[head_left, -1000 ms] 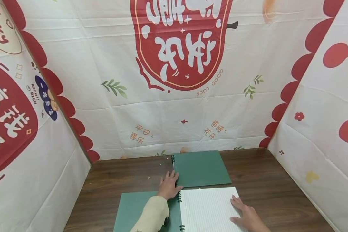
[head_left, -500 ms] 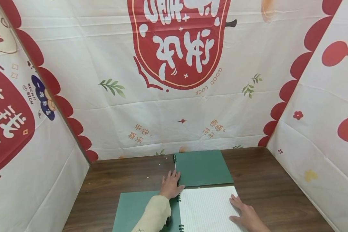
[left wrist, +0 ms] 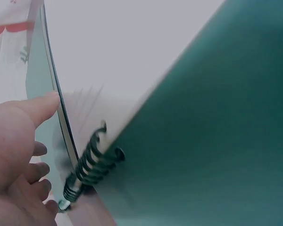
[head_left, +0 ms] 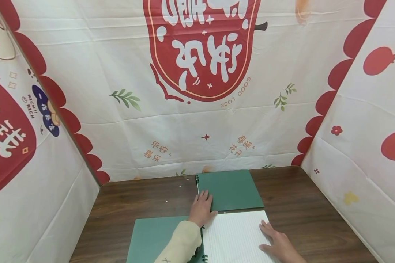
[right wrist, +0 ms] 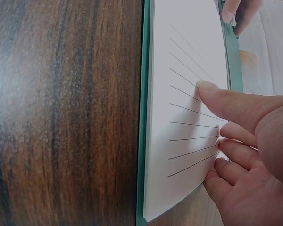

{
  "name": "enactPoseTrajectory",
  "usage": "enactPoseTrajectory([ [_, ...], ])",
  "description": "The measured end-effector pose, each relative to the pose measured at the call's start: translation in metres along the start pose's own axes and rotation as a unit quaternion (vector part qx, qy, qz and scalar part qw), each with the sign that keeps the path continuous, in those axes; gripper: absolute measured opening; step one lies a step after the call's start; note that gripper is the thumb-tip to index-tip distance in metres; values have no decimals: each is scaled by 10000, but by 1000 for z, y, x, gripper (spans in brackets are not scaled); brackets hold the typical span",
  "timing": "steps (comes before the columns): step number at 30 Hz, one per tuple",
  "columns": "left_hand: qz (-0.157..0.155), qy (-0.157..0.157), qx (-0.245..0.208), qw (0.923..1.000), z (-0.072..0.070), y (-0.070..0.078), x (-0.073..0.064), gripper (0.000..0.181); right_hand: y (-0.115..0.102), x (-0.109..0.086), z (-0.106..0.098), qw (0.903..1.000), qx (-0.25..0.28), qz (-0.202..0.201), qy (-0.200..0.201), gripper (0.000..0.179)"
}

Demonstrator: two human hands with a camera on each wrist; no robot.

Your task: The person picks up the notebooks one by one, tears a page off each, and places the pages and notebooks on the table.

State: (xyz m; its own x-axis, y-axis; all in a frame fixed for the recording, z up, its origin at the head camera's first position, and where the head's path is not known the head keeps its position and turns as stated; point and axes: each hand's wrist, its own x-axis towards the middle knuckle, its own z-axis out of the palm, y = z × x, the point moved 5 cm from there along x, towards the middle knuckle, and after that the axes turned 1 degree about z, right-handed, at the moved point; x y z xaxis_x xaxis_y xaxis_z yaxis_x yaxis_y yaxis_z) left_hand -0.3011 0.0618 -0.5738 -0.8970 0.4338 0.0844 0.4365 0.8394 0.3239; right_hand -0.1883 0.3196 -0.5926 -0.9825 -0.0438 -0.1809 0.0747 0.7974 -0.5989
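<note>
On the wood-grain tabletop point(head_left: 289, 197), an open lined spiral notebook point(head_left: 233, 237) lies at six o'clock, a closed green spiral notebook point(head_left: 233, 190) at its one o'clock. At its twelve, the left hand point(head_left: 202, 210) reaches over both, fingers extended; at three, the right hand point(head_left: 278, 243), spread, touches the page.

The person's bare left hand point(head_left: 202, 210) has slid a little to my right over the last second. Its fingertips, earlier at the left edge of the closed rectangular dark-green notebook point(head_left: 235, 190), now lie over its near-left corner. The cream fabric sleeve point(head_left: 179, 244) has shifted along too, and the dark coiled spiral binding point(head_left: 204, 258) has its upper rings mostly hidden.
</note>
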Motion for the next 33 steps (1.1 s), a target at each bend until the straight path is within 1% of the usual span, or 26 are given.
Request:
enactPoseTrajectory([
  [2,120,41,312,9994,4,4,3,63,0,0,0,10000,41,38,-10,72],
  [4,188,49,513,9985,7,7,6,62,-1,0,0,10000,67,68,5,72],
  [9,211,-18,693,9974,11,15,9,59,-4,-2,0,10000,1,-4,81,70],
  [12,263,-64,935,9953,14,18,11,56,-4,-2,0,10000,13,20,85,70],
  [16,408,0,1439,9887,16,21,13,52,-5,-2,-1,9999,65,37,86,70],
  [20,511,204,1807,9820,13,23,14,48,-5,-2,-1,9999,109,32,72,70],
  [23,554,307,1932,9791,13,22,14,47,-6,-3,-2,9999,80,12,79,70],
  [28,677,436,2034,9758,17,20,16,43,-7,-3,-2,9999,59,-16,107,71],
  [33,818,414,2056,9743,21,17,17,41,-6,-1,-2,9999,55,41,75,71],
])
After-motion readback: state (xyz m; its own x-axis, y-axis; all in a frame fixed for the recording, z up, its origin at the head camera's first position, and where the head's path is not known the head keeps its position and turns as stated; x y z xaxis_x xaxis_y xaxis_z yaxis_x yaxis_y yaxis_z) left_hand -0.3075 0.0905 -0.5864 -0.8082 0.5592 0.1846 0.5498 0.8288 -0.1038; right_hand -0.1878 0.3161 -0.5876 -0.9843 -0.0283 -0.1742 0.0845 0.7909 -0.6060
